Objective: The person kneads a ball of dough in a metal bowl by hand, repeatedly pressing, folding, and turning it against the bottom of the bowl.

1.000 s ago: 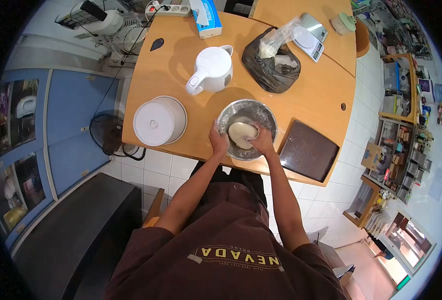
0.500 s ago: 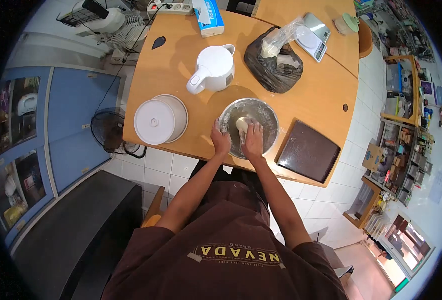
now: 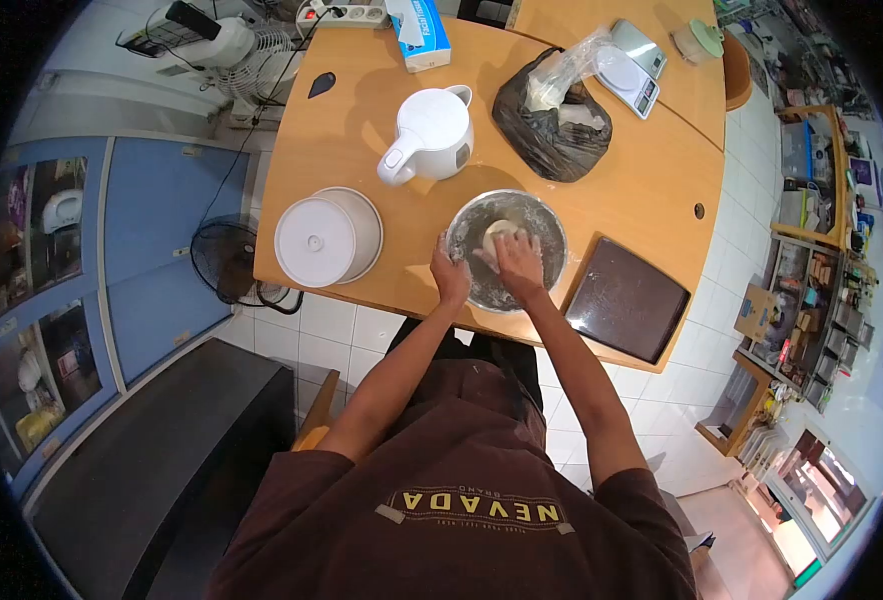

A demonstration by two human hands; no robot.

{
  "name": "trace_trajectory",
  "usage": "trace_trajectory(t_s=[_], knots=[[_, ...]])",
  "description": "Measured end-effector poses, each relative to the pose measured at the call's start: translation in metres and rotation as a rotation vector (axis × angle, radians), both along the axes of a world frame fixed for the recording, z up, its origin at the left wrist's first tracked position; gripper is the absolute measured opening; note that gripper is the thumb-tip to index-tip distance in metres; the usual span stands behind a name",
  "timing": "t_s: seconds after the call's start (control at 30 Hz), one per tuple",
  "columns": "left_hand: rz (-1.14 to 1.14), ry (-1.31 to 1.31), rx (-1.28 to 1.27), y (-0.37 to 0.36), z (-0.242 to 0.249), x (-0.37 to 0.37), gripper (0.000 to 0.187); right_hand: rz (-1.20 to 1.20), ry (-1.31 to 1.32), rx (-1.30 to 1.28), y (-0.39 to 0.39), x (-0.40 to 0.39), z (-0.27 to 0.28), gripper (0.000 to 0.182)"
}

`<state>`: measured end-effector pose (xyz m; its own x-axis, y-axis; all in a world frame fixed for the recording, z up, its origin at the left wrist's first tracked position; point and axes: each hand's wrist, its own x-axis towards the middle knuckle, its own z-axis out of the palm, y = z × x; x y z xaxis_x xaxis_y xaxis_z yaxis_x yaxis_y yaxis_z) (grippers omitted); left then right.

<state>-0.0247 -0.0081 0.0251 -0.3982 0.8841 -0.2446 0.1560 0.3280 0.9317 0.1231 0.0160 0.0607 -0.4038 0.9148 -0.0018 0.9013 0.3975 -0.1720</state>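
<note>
A metal bowl [image 3: 552, 225] dusted with flour stands near the front edge of the wooden table [image 3: 342, 130]. Inside it lies a pale lump of dough [image 3: 500, 232]. My right hand [image 3: 517, 262] rests on the dough with its fingers spread, partly covering it. At the bowl's left rim is my left hand [image 3: 450, 272], its fingers curled against the rim and wall. A dark rectangular tray [image 3: 629, 300] lies just right of the bowl.
Left of the bowl is a white lidded container [image 3: 317, 242]. Behind stand a white kettle [image 3: 434, 130], a black plastic bag [image 3: 552, 140] with clear bags, a digital scale [image 3: 630, 78] and a tissue box [image 3: 424, 40]. A green-lidded container [image 3: 699, 42] is at the back right.
My right hand has shifted over the dough, its fingers now more spread, and the dough sits rounder and differently under it. The whole view has shifted slightly.
</note>
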Motion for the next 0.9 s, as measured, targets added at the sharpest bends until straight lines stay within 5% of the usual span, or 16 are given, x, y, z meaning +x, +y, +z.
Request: trace_trajectory(t_s=[0.07,0.17,0.27,0.37,0.67,0.9], knots=[[0.031,-0.061,-0.009,0.001,-0.005,0.0,0.054,0.106,-0.062,-0.111,-0.011,-0.004,-0.007,0.033],[0.07,-0.065,-0.03,0.001,0.0,0.004,0.053,0.25,-0.015,0.062,-0.031,-0.002,-0.041,0.031],[0.056,-0.081,-0.019,0.002,-0.001,0.003,0.053,0.039,0.233,-0.031,-0.034,-0.009,-0.055,0.029],[0.033,-0.13,-0.011,0.001,-0.016,-0.003,0.054,-0.116,0.354,-0.391,-0.011,-0.012,-0.016,0.034],[0.051,-0.118,-0.107,0.006,-0.001,0.007,0.057,-0.598,0.229,-0.052,-0.019,-0.034,-0.01,0.043],[0.039,-0.079,-0.076,0.0,-0.019,0.007,0.059,-0.578,0.232,-0.143,-0.011,-0.03,-0.027,0.047]])
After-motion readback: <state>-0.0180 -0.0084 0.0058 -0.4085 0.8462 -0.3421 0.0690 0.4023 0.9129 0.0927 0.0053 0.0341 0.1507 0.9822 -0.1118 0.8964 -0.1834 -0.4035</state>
